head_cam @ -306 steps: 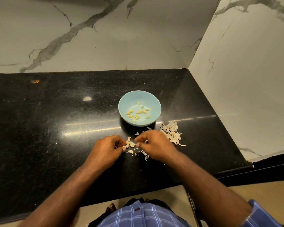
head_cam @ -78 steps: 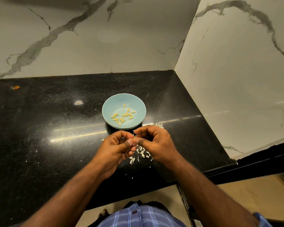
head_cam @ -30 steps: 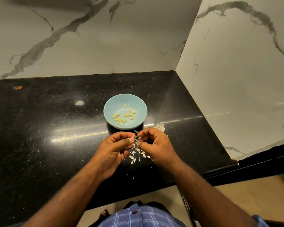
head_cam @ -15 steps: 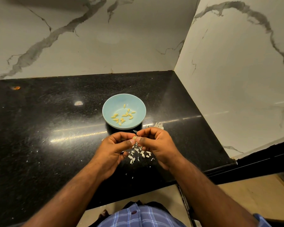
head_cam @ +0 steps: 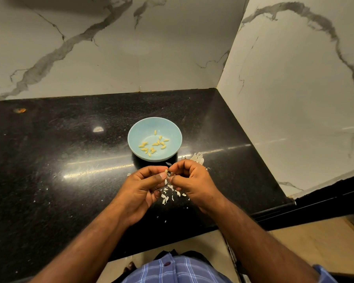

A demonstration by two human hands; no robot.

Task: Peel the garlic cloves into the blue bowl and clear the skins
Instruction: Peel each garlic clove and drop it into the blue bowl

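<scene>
Garlic clove (head_cam: 166, 171) pinched between left hand (head_cam: 142, 189) and right hand (head_cam: 193, 180).

No readable text, label, brand, number or sign appears anywhere.

The black counter (head_cam: 49, 170) carries the blue bowl (head_cam: 172, 127) beyond the hands (head_cam: 168, 180); garlic skins (head_cam: 168, 194) lie beneath them.
</scene>
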